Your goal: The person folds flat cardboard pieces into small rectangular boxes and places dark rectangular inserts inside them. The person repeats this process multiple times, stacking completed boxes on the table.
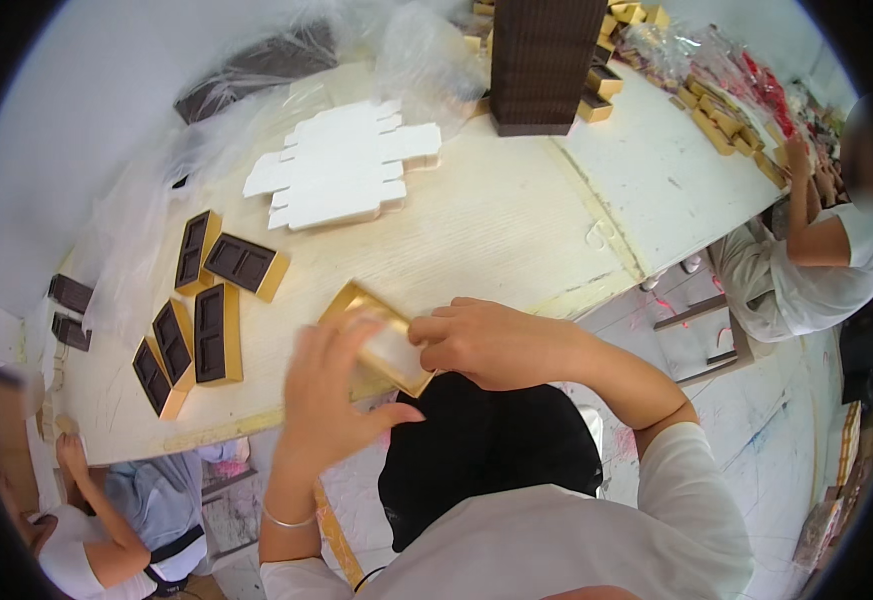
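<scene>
A gold open-topped box [389, 335] with a white inner base sits at the table's near edge, in front of my body. My right hand [477, 343] grips its right-hand end with curled fingers. Over its left side is my left hand [335, 390], blurred by motion, fingers stretched and thumb spread wide; whether its fingertips touch the box I cannot tell. To the left, several gold boxes with dark brown divided inserts [218, 335] lie close together on the table. Behind them rests a stack of flat white die-cut card blanks [342, 170].
A tall stack of dark brown inserts [547, 65] stands at the back of the pale table [497, 220]. Clear plastic sheeting [422, 60] lies along the far side. More gold boxes [722, 125] are piled far right. Co-workers sit at the right [797, 250] and lower left [107, 530].
</scene>
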`<act>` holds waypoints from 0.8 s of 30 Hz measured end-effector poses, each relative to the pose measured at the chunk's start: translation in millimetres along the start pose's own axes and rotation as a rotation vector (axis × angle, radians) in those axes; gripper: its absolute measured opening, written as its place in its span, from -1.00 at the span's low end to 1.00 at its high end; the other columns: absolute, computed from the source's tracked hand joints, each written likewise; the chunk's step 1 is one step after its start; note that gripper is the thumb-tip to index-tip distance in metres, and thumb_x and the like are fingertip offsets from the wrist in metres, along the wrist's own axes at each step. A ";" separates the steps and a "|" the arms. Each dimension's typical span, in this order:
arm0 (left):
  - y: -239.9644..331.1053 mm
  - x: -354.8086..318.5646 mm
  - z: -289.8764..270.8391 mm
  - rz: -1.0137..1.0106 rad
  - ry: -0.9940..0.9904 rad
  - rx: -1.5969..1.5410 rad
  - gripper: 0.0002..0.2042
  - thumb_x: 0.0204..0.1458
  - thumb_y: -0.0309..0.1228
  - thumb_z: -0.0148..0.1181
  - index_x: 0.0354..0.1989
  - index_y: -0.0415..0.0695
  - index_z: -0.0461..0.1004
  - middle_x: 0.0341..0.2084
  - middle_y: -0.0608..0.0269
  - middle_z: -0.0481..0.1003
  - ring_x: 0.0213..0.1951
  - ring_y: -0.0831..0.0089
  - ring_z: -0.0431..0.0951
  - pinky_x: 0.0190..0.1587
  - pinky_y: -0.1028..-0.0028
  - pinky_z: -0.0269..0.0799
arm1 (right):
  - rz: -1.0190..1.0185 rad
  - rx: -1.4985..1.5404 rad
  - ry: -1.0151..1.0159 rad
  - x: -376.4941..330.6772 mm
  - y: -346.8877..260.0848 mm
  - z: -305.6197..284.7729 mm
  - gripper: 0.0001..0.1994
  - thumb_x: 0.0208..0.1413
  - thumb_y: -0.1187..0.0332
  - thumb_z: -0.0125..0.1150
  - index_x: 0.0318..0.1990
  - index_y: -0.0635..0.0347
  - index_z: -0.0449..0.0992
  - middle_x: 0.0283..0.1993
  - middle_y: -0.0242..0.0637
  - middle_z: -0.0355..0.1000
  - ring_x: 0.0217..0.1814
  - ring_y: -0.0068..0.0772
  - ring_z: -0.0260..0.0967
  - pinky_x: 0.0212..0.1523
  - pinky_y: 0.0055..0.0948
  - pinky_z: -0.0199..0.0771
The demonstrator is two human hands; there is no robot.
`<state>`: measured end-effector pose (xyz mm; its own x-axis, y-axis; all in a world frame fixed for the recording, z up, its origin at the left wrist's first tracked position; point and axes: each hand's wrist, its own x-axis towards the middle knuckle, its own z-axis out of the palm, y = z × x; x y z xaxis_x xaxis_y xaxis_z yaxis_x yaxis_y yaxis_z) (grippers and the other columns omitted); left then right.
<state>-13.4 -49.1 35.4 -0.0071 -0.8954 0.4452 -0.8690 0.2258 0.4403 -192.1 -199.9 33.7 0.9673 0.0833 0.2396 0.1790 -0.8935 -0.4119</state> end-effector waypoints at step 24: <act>-40.2 -6.1 24.5 -0.159 0.065 -0.049 -0.19 -0.39 -0.28 0.52 0.14 -0.16 0.27 -0.11 0.05 0.40 -0.05 0.06 0.36 0.07 0.23 0.23 | 0.318 -0.386 0.892 -7.6 155.3 -297.8 -0.69 0.08 0.24 0.25 -0.15 0.30 0.43 -0.28 -0.19 0.46 -0.33 -0.12 0.44 -0.24 -0.16 0.50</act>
<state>9.4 -62.0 -4.2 0.1620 -0.8949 0.4159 -0.8315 0.1032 0.5459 -225.2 -470.7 229.8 0.4451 -0.4007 0.8008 -0.2853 -0.9112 -0.2973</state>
